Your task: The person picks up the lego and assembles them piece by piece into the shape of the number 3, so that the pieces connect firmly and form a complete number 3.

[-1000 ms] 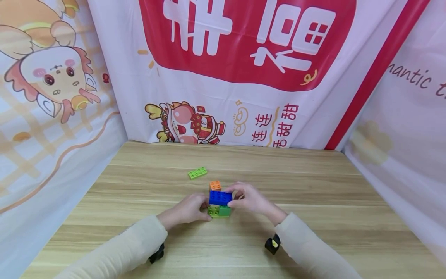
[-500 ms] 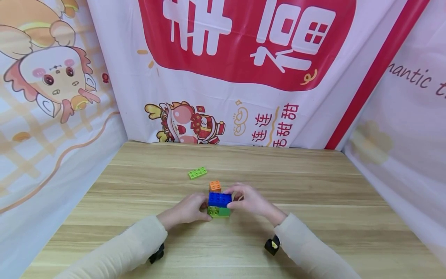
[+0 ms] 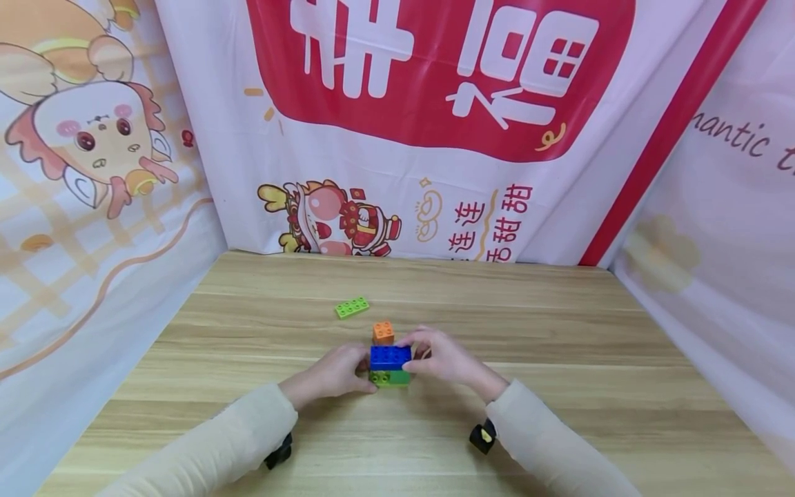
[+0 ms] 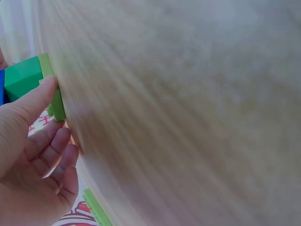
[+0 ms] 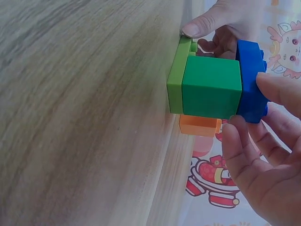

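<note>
Shifted slightly down and left in the head view over the last second: an oblong blue plastic studded brick (image 3: pixel 388 357), pinched between thumb and fingers of the right hand (image 3: pixel 444 355), now over a square green plastic block (image 5: pixel 211 87) on a flat lime-green studded plate (image 5: pixel 176 87). Plate gripped at its left end by the left hand (image 3: pixel 338 373). Probably better lined up with the stack; impossible to tell whether fully seated. Just behind, unmoved: an orange four-stud plastic brick (image 3: pixel 383 332).
</note>
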### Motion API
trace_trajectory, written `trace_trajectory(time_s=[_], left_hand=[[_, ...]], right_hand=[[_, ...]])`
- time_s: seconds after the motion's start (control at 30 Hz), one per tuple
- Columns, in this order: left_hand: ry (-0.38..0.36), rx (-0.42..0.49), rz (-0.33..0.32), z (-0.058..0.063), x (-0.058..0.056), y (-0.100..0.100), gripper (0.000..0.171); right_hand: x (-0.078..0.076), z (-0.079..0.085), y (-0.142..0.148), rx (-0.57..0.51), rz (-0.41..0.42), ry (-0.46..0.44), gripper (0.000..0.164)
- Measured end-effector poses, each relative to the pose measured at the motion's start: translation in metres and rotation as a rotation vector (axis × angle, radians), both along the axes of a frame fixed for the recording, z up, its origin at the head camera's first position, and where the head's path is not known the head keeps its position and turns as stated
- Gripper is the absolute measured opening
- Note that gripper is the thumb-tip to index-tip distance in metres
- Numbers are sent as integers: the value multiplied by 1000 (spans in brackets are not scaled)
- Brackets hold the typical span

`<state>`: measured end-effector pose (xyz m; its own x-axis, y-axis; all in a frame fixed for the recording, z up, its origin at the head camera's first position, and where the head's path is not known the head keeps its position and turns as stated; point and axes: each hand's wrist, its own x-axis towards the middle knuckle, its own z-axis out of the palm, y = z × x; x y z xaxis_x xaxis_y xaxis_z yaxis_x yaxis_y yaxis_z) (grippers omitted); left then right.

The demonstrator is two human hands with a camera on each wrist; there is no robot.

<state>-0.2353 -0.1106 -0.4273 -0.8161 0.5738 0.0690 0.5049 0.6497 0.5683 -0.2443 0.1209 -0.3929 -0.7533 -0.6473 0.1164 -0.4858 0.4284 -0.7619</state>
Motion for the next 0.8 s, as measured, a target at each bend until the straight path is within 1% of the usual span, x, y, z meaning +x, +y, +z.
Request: trace_trajectory(time_s=[0.27,0.37,0.6,0.8], left_hand=[[-11,21,-6,-1,0,-2,36],[-16,20,-4,0,0,-2,34],[0,12,3,4,3,-1,33],[11,-1,1,3,3,-1,32]], right_hand=[[-2,-2,0,7,17,13,29],[-3,-2,0,12,20,2,29],[-4,-3,1,-11,36,-11,31],[-3,-6,4,-46,26,-44,33]])
